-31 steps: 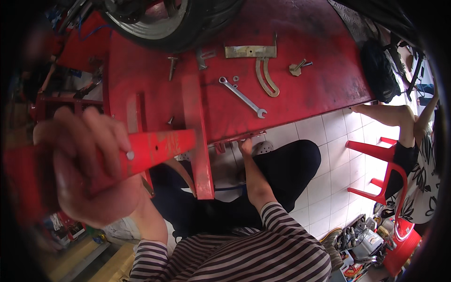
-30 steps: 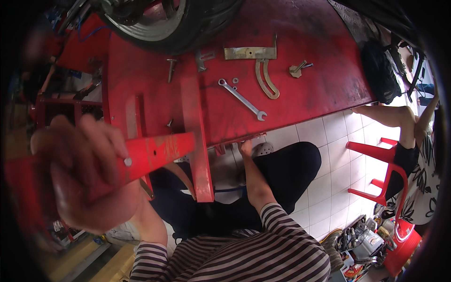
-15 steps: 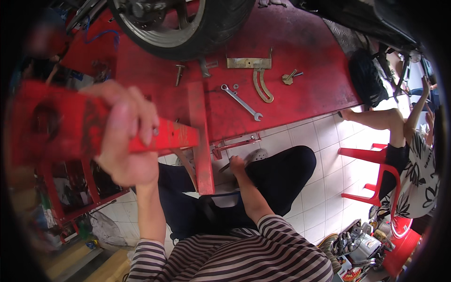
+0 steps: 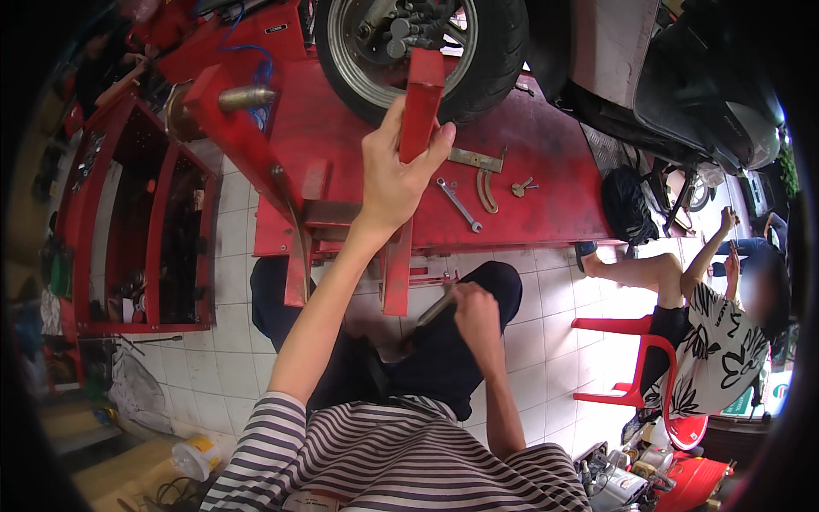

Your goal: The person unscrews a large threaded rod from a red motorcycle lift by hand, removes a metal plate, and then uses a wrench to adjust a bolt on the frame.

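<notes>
My left hand (image 4: pixel 399 175) is wrapped round a red square bar (image 4: pixel 422 107) that stands up in front of the motorcycle wheel (image 4: pixel 503 68). The bar appears to belong to a red metal stand (image 4: pixel 256 158), which has a brass-coloured pin (image 4: pixel 246 97) on its other arm and lower legs near my knees. My right hand (image 4: pixel 478 316) is closed on a slim tool (image 4: pixel 437 310) above my right thigh; its kind is blurred. On the red platform (image 4: pixel 546 205) lie a combination wrench (image 4: pixel 461 206), a brass-coloured bracket with a curved slotted arm (image 4: pixel 487 192) and small fasteners (image 4: pixel 524 187).
A red shelf unit (image 4: pixel 153 230) stands at the left. Another person (image 4: pixel 725 333) sits on a red plastic chair (image 4: pixel 627 397) at the right. A black bag (image 4: pixel 629 205) rests at the platform's right end. Assorted parts (image 4: pixel 627 478) lie at the lower right.
The red stand has swung from the left toward the middle and now stands more upright, with my left hand on its bar. My right hand has risen with the tool. The view has shifted.
</notes>
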The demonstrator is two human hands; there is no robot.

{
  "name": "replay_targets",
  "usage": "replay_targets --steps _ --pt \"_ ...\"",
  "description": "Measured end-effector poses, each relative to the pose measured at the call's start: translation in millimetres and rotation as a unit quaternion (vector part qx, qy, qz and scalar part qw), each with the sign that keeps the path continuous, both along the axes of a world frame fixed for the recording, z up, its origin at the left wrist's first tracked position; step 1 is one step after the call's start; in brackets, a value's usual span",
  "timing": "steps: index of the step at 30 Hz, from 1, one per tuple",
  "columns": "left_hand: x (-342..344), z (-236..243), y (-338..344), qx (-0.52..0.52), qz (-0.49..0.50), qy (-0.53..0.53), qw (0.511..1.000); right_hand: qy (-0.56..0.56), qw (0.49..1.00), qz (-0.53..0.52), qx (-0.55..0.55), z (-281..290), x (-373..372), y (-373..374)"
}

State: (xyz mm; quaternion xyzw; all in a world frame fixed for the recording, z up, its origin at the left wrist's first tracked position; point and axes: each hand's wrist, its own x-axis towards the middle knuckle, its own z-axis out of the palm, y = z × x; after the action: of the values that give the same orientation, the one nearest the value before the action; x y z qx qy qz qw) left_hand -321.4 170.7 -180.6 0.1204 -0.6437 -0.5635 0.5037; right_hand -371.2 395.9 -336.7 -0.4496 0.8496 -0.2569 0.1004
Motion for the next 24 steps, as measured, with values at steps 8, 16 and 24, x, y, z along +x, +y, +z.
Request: replay_targets --steps 8,16,24 --pt "-4.2 6.6 7.7 -0.041 0.104 0.004 0.994 -0.075 0.982 -0.029 -0.17 53.4 -78.4 -70.1" --pt "-11.8 6.3 6.8 -0.016 0.138 -0.032 0.99 0.01 0.989 -0.034 -0.146 28.4 -113.2 -109.6" --pt "-21.5 13.6 11.4 -0.045 0.13 -0.003 0.991 0.046 0.983 -0.018 -0.175 3.9 -124.9 -118.0"
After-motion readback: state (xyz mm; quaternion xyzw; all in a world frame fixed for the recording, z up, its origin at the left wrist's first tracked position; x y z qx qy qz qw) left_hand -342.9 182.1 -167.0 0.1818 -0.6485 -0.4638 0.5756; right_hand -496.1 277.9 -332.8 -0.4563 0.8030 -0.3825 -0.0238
